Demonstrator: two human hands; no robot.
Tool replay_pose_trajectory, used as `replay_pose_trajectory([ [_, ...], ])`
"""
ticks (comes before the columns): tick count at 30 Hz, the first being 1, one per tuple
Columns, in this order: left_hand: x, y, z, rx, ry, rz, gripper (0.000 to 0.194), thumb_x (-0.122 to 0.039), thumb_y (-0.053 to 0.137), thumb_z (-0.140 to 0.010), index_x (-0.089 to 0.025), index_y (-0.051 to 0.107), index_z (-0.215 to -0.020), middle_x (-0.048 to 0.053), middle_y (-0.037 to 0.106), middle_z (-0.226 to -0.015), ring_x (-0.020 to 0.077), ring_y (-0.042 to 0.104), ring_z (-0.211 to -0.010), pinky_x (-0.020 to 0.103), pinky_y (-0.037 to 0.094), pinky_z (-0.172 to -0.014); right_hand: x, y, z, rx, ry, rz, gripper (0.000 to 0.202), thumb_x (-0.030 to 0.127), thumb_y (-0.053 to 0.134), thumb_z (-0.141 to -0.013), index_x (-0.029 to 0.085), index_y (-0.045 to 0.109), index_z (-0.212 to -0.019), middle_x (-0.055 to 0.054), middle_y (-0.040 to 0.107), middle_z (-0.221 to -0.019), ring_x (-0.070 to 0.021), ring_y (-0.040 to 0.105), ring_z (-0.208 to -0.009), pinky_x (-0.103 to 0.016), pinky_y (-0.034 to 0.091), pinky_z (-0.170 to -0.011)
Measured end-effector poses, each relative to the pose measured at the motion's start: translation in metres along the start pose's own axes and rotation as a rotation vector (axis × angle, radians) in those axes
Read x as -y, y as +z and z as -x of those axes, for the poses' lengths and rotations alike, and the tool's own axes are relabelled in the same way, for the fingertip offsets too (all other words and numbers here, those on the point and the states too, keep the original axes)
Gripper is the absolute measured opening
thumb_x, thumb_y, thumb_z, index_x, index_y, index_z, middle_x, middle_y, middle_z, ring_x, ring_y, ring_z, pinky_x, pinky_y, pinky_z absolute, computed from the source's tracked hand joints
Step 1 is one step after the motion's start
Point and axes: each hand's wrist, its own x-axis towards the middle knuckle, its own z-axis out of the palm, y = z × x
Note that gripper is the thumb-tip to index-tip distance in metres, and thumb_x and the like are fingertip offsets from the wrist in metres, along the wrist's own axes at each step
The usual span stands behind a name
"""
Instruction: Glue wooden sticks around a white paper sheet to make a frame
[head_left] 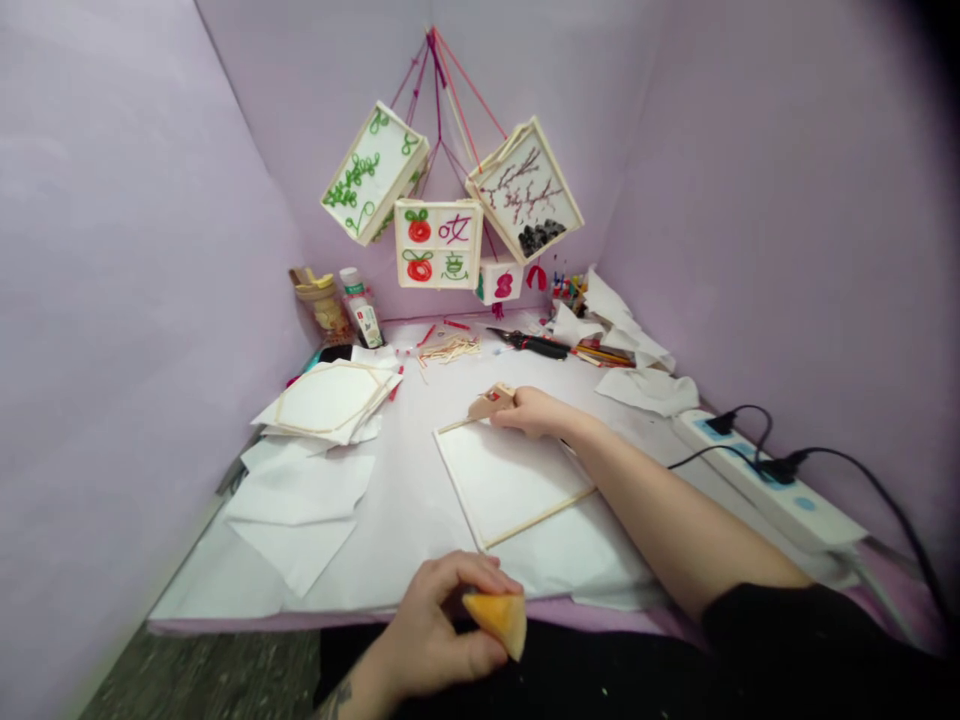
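My left hand [442,625] is closed on a yellow-orange wedge [499,622], held just in front of the table's near edge. The wedge looks like a piece of food, but its exact kind is unclear. At the far edge of a square frame of thin wooden sticks [536,520], filled with white paper [517,475], is my right hand [529,412]. Its fingers grip a small tan object with a red mark [493,400]. Whether that object touches the frame cannot be told.
Stacked white paper pieces [322,400] lie at the left. Painted paper lanterns [439,245] hang at the back. Behind the frame are loose sticks [450,350] and black-handled pliers [536,345]. A corded power strip [772,485] runs along the right; a bottle [362,310] stands back left.
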Motion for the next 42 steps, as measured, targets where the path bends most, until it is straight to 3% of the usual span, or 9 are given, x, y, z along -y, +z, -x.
replay_pose_trajectory([
  [6,-0.005,0.001,-0.004,0.067,0.022,-0.117,0.041,-0.022,0.076,-0.070,-0.028,0.059,-0.106,-0.001,0.068,-0.106,0.0149,0.064,-0.097,0.041,0.033,-0.109,0.000,0.000,0.000,0.037,-0.007,0.051,0.023,0.033,0.062,-0.071,0.013,0.065,-0.083,-0.004,0.063,-0.073,-0.0130,0.056,-0.059,-0.020,0.037,-0.046],
  [26,-0.011,0.004,-0.009,0.065,0.020,-0.199,0.040,-0.016,0.075,-0.068,-0.025,0.059,-0.103,-0.001,0.070,-0.103,0.0136,0.066,-0.094,0.040,0.035,-0.109,0.002,0.001,0.000,-0.002,-0.029,0.030,0.024,0.032,0.062,-0.072,0.014,0.067,-0.086,-0.003,0.064,-0.072,-0.0125,0.056,-0.058,-0.019,0.037,-0.045],
  [42,-0.012,0.004,-0.009,0.068,0.001,-0.180,0.035,-0.023,0.075,-0.070,-0.020,0.060,-0.101,0.005,0.071,-0.101,0.0176,0.066,-0.095,0.045,0.035,-0.108,0.001,0.000,0.001,0.012,-0.029,-0.041,0.023,0.030,0.063,-0.072,0.013,0.067,-0.087,-0.003,0.064,-0.074,-0.0117,0.056,-0.061,-0.018,0.037,-0.047],
])
